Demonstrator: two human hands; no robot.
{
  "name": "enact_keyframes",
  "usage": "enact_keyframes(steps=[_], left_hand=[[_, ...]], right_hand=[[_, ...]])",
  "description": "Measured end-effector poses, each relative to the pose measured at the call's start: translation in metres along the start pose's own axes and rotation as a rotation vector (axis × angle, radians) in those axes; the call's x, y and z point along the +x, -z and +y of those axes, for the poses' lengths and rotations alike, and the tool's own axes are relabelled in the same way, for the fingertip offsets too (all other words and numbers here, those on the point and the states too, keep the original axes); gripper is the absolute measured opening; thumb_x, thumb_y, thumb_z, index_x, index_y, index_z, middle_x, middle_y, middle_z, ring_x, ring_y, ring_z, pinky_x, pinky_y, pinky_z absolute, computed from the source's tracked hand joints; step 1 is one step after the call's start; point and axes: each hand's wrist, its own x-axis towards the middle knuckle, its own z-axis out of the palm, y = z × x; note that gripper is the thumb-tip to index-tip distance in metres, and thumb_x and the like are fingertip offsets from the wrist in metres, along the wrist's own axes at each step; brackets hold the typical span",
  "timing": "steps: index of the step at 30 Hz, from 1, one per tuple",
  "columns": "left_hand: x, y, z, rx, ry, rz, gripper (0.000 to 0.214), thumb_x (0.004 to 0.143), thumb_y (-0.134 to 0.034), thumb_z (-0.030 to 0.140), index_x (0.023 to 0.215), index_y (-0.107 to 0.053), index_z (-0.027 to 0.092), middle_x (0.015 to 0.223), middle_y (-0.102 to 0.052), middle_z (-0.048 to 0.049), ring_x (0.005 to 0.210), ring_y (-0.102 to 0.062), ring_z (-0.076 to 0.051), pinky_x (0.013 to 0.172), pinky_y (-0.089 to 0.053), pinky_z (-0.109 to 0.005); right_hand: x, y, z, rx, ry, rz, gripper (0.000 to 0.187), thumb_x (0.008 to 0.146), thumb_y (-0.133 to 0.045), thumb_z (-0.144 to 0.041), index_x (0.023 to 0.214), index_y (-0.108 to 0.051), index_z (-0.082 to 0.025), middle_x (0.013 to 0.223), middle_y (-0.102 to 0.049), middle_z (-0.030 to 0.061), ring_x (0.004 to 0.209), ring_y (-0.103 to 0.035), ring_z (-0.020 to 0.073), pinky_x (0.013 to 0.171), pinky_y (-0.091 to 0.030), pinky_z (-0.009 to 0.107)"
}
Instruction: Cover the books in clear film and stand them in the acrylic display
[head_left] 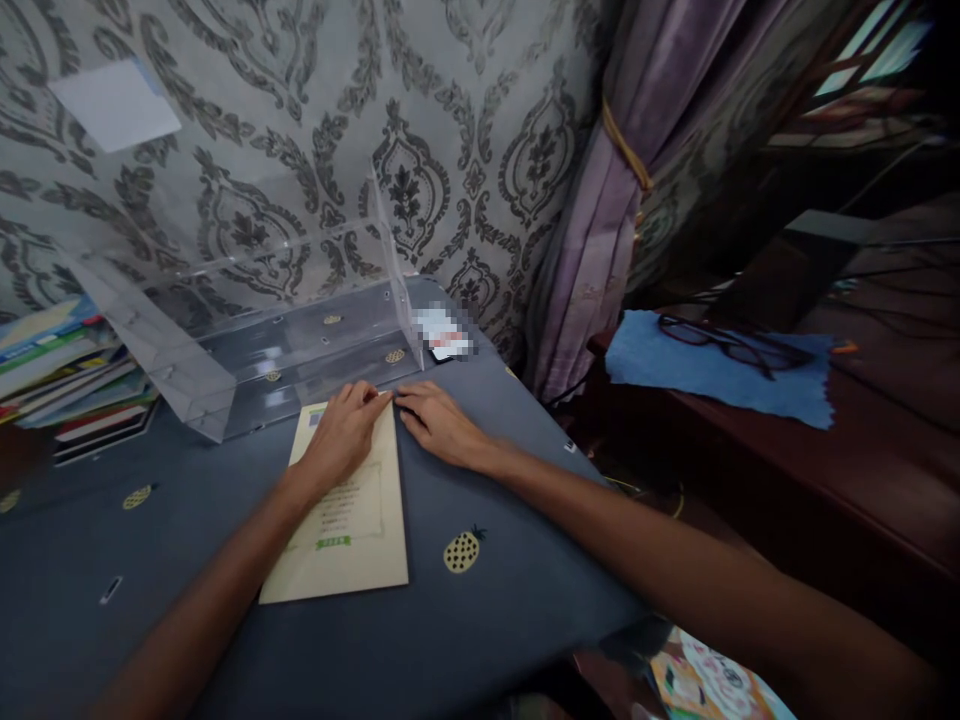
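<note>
A thin cream booklet (367, 555) with small printed text and a green label lies flat on the dark tablecloth. My left hand (341, 430) rests across its upper part, fingers bent together and thumb reaching to the top right corner. Just right of that corner, my right hand (439, 425) lies low on the cloth. Its fingertips point at the booklet's edge, with the thumb a little apart from the forefinger; whether they touch the paper is hard to tell. Behind both hands stands a clear acrylic rack (315, 330).
A stack of books (82, 370) sits to the left of the rack. At its right end lies a blurred card-like object (446, 340). Beyond the table's right edge, glasses (735, 345) rest on a blue cloth (645, 355) atop dark red furniture. A purple curtain (600, 230) hangs behind.
</note>
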Motion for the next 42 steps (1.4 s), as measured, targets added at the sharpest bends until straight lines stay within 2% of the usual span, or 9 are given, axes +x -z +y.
enact_keyframes(steps=[7, 14, 19, 23, 26, 32, 37, 39, 42], left_hand=[[0.0, -0.004, -0.002, -0.054, 0.033, 0.01, 0.046, 0.096, -0.034, 0.012, 0.129, -0.064, 0.023, 0.107, -0.058, -0.0098, 0.1, -0.052, -0.024, 0.089, -0.046, -0.041], [-0.018, 0.001, -0.007, -0.217, -0.007, -0.015, 0.044, 0.1, -0.032, 0.02, 0.136, -0.059, 0.024, 0.127, -0.061, -0.0091, 0.118, -0.055, -0.023, 0.102, -0.045, -0.041], [-0.057, 0.018, -0.011, -0.198, 0.037, -0.096, 0.045, 0.104, -0.03, 0.036, 0.14, -0.055, 0.023, 0.148, -0.054, -0.0092, 0.138, -0.046, -0.025, 0.116, -0.035, -0.049], [-0.1, 0.027, -0.02, -0.159, 0.229, -0.118, 0.053, 0.104, -0.028, 0.049, 0.144, -0.052, 0.024, 0.157, -0.044, -0.0105, 0.148, -0.034, -0.03, 0.119, -0.031, -0.056], [-0.123, 0.031, -0.018, -0.202, 0.338, -0.139, 0.058, 0.103, -0.028, 0.054, 0.149, -0.046, 0.024, 0.163, -0.033, -0.0093, 0.149, -0.032, -0.031, 0.118, -0.034, -0.055], [-0.147, 0.033, 0.01, -0.237, 0.312, -0.109, 0.055, 0.104, -0.032, 0.05, 0.152, -0.04, 0.026, 0.164, -0.032, -0.007, 0.149, -0.033, -0.029, 0.119, -0.034, -0.053], [-0.173, 0.033, 0.039, -0.2, 0.266, -0.045, 0.054, 0.104, -0.037, 0.04, 0.157, -0.027, 0.034, 0.165, -0.029, -0.0038, 0.15, -0.031, -0.029, 0.118, -0.038, -0.053], [-0.185, 0.034, 0.053, -0.17, 0.24, -0.026, 0.058, 0.103, -0.039, 0.038, 0.159, -0.021, 0.036, 0.165, -0.029, -0.0034, 0.149, -0.033, -0.03, 0.116, -0.041, -0.052], [-0.199, 0.037, 0.076, -0.115, 0.203, -0.006, 0.064, 0.102, -0.042, 0.037, 0.16, -0.014, 0.036, 0.164, -0.03, -0.0045, 0.147, -0.037, -0.03, 0.112, -0.047, -0.051]], right_hand=[[-0.001, 0.002, -0.005, -0.056, 0.013, -0.029, 0.031, 0.098, -0.049, -0.017, 0.122, -0.067, -0.009, 0.13, -0.065, 0.0161, 0.123, -0.056, 0.0272, 0.106, -0.047, 0.047], [-0.022, 0.0, -0.021, -0.089, 0.11, -0.057, 0.033, 0.099, -0.046, -0.016, 0.126, -0.065, -0.013, 0.132, -0.064, 0.014, 0.122, -0.057, 0.0275, 0.106, -0.047, 0.049], [-0.055, 0.009, -0.039, -0.086, 0.22, -0.072, 0.035, 0.1, -0.043, -0.016, 0.127, -0.064, -0.012, 0.136, -0.063, 0.015, 0.13, -0.054, 0.0283, 0.107, -0.048, 0.051], [-0.081, 0.017, -0.051, -0.019, 0.337, -0.152, 0.038, 0.101, -0.046, -0.023, 0.135, -0.058, -0.012, 0.142, -0.059, 0.0142, 0.14, -0.046, 0.0252, 0.114, -0.044, 0.047], [-0.094, 0.02, -0.057, 0.018, 0.362, -0.209, 0.049, 0.099, -0.054, -0.033, 0.143, -0.052, -0.012, 0.15, -0.052, 0.0151, 0.145, -0.04, 0.0243, 0.118, -0.04, 0.046], [-0.114, 0.029, -0.069, 0.014, 0.392, -0.284, 0.064, 0.094, -0.061, -0.049, 0.144, -0.05, -0.011, 0.15, -0.051, 0.0186, 0.145, -0.04, 0.0274, 0.119, -0.036, 0.051], [-0.148, 0.034, -0.084, -0.043, 0.454, -0.3, 0.074, 0.089, -0.062, -0.062, 0.143, -0.05, -0.012, 0.145, -0.056, 0.0174, 0.141, -0.045, 0.0313, 0.117, -0.036, 0.056], [-0.165, 0.029, -0.091, -0.063, 0.466, -0.238, 0.062, 0.092, -0.063, -0.052, 0.139, -0.054, -0.013, 0.139, -0.062, 0.0148, 0.135, -0.05, 0.0304, 0.113, -0.04, 0.054], [-0.184, 0.017, -0.102, -0.056, 0.439, 0.042, 0.027, 0.099, -0.055, -0.022, 0.123, -0.065, -0.017, 0.114, -0.074, 0.0087, 0.118, -0.061, 0.0229, 0.108, -0.046, 0.045]])
